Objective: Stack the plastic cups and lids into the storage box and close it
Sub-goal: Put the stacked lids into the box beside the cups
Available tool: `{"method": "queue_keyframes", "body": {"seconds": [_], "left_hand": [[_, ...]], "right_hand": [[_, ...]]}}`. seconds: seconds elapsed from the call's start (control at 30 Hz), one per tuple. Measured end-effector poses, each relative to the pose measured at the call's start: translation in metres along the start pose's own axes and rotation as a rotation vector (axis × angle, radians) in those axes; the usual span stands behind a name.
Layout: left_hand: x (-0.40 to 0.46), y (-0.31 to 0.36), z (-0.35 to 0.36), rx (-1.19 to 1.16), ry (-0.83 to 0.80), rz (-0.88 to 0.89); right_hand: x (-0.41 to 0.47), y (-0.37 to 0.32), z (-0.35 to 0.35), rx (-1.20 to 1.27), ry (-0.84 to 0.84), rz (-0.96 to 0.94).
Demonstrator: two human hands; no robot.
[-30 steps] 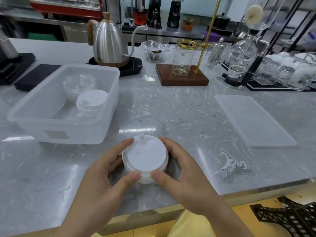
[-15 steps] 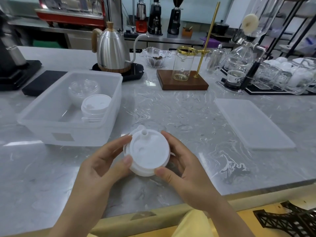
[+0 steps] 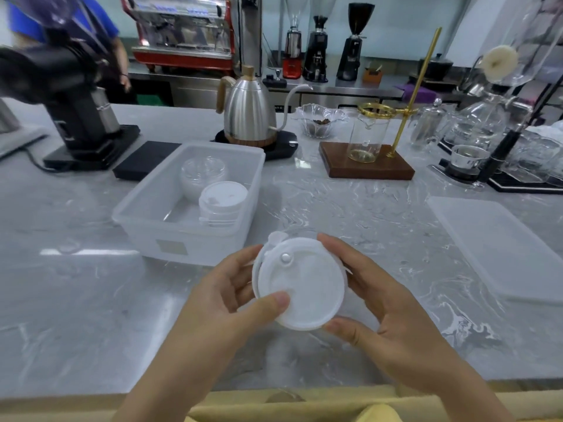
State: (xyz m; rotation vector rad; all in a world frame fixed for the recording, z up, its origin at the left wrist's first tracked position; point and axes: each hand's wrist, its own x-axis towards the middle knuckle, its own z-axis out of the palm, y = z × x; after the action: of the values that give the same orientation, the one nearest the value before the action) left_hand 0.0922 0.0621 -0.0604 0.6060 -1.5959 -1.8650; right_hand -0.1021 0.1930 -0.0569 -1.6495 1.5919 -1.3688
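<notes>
A stack of white plastic lids (image 3: 301,284) is held above the counter's near edge, tilted so its top faces me. My left hand (image 3: 231,296) grips its left side with the thumb on the rim. My right hand (image 3: 377,303) holds its right side and underside. The translucent storage box (image 3: 152,226) stands open to the upper left. Inside it sit a stack of clear cups (image 3: 203,176) and another stack of white lids (image 3: 222,202). The box's flat lid (image 3: 499,245) lies on the counter at the right.
A steel gooseneck kettle (image 3: 248,117), a black grinder (image 3: 73,111) and a black scale (image 3: 143,159) stand behind the box. A wooden dripper stand (image 3: 365,166) and glassware (image 3: 487,138) fill the back right. A person in blue (image 3: 100,35) stands far left.
Both hands have lifted the lid stack off the counter and tipped it toward me. The view has tilted upward, showing more of the back bar.
</notes>
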Motion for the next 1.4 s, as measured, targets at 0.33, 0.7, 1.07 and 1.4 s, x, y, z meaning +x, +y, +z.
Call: {"method": "queue_keyframes", "body": {"seconds": [0.33,0.7,1.07,1.4], "left_hand": [[-0.009,0.023,-0.010,0.005,0.117,0.107],[0.000,0.063,-0.046,0.289,0.224,0.250],[0.065,0.110,-0.123,0.701,0.380,0.112],[0.089,0.116,-0.157,0.806,0.255,-0.040]], "right_hand": [[0.031,-0.020,0.026,0.354,0.135,0.104],[0.083,-0.050,0.034,0.369,0.121,0.100],[0.193,-0.057,0.050,0.056,0.042,0.103],[0.226,-0.033,0.067,-0.079,-0.147,0.206]]}}
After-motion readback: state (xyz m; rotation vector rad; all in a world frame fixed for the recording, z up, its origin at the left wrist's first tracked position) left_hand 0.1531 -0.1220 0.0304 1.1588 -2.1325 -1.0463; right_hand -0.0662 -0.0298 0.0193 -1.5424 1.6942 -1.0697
